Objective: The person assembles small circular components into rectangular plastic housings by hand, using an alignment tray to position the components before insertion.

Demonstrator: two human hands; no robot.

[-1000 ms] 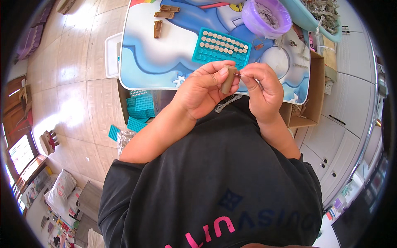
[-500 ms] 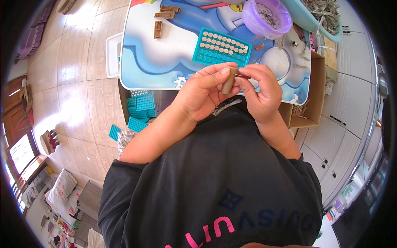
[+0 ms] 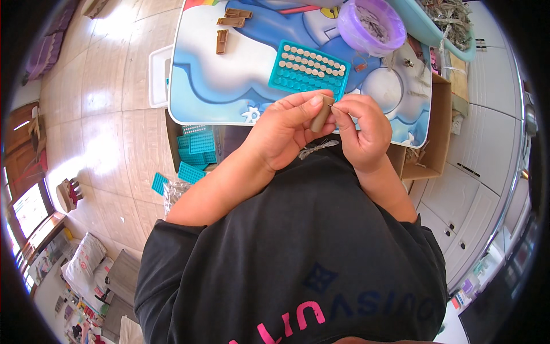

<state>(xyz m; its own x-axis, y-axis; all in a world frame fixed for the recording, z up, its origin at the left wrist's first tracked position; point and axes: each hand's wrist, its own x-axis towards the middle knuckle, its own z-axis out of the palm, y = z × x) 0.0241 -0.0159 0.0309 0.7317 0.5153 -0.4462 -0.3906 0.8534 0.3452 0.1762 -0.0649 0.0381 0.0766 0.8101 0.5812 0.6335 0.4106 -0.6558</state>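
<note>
Close to the table's front edge, my left hand [image 3: 275, 126] is closed round a small brown cylinder [image 3: 321, 116], held tilted with the thumb near its upper end. My right hand [image 3: 366, 129] pinches a thin, light, wire-like strand [image 3: 334, 105] between thumb and forefinger, just right of the cylinder's top. How far the strand reaches is too small to tell. Beyond both hands lies a teal tray [image 3: 286, 83] with small round hollows; pale discs [image 3: 312, 62] fill its far rows. A bundle of grey strands [image 3: 317, 148] rests on my lap below the hands.
Several brown clip-like pieces [image 3: 222, 42] lie at the table's [image 3: 215, 109] far left. A purple basin [image 3: 347, 27] with grey scraps stands at the far right, beside a larger light-blue tub [image 3: 467, 50]. More teal trays [image 3: 200, 143] sit in a box at lower left.
My right fingers have drawn slightly away from the cylinder, and the thin strand now shows at their tips. The left hand keeps its hold on the cylinder.
</note>
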